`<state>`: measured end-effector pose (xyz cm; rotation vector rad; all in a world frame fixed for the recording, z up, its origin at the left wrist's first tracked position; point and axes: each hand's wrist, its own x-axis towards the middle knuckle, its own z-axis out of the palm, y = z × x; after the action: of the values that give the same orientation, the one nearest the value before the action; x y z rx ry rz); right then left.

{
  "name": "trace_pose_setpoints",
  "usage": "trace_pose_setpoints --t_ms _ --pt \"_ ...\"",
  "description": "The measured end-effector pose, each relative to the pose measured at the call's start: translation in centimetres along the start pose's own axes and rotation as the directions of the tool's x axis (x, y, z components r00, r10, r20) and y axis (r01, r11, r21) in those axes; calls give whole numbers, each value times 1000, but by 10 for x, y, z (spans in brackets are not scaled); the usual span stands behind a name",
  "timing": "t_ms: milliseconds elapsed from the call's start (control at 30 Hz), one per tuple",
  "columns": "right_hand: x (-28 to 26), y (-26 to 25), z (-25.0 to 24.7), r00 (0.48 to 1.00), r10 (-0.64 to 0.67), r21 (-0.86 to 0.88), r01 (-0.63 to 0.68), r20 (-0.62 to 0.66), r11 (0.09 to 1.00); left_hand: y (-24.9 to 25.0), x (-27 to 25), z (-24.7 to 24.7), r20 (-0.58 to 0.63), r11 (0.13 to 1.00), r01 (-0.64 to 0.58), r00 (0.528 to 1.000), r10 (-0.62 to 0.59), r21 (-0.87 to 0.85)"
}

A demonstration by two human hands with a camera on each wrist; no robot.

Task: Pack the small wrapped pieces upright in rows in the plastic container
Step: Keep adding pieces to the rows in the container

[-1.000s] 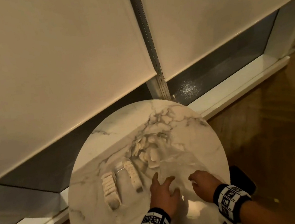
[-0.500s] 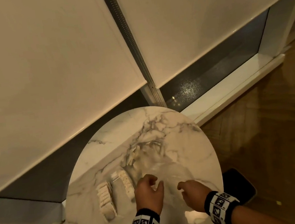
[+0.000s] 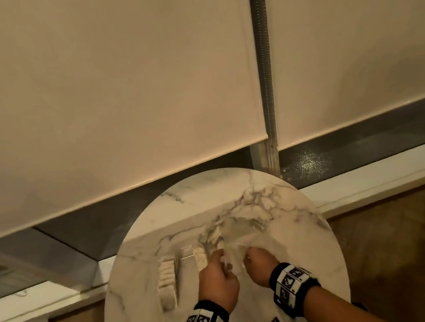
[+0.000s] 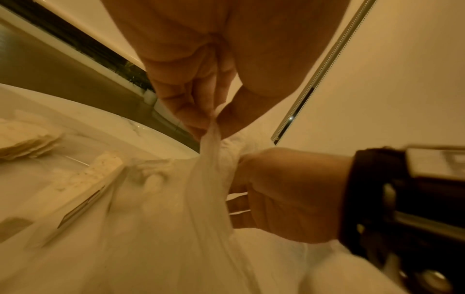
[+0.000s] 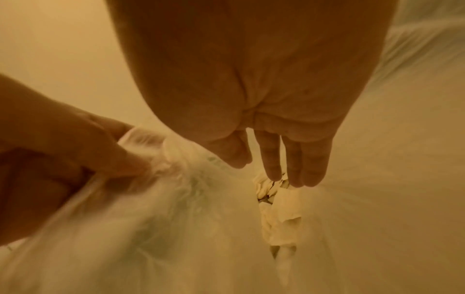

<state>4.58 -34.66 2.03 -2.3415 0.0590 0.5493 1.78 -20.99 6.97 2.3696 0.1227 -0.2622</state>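
Presently left hand [image 3: 216,280] pinches a gathered fold of thin plastic bag [image 4: 161,228], likely holding its mouth up. Right hand [image 3: 259,264], fingers straight and loose, reaches in toward loose wrapped pieces [image 5: 274,199]. Clear plastic container [image 3: 186,253] on counter [image 3: 310,250] just left holds two upright rows [image 3: 168,280].

On the round table [image 3: 286,205], the plastic container [image 3: 184,255] sits left of centre, with one row of wrapped pieces [image 3: 168,281] along its left side and another row [image 3: 200,257] along its right. A thin plastic bag [image 3: 241,233] lies just right of the container, loose pieces [image 3: 215,236] inside it. The left hand [image 3: 217,283] and right hand [image 3: 259,264] meet at the bag's near edge. Roller blinds [image 3: 117,92] hang behind the table.
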Motion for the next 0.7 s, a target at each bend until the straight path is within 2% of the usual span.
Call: trace_pose_setpoints --t_ms 100,233,267,367,533,633,700 --pt "25 -2 2 996 64 -18 -63 58 998 0 0 -6 24 996 -27 999 25 85" --pt "36 -22 -10 974 109 -203 -68 200 977 6 -4 -18 12 993 -104 995 103 54" --pt "38 -26 -11 962 127 -287 -55 240 956 7 -6 -20 12 993 -116 993 116 33" --pt "51 -28 -8 942 94 -401 45 321 915 8 -9 -27 -1 984 -161 987 161 -76" --pt "58 -49 -5 928 94 -472 94 359 877 18 -4 -48 -49 922 -215 976 210 -323" --pt "65 -44 -2 910 118 -600 159 396 784 15 6 -61 -108 913 -235 971 211 -334" --pt "64 -45 -1 908 110 -687 222 404 691 12 9 -66 -105 911 -228 973 205 -343"
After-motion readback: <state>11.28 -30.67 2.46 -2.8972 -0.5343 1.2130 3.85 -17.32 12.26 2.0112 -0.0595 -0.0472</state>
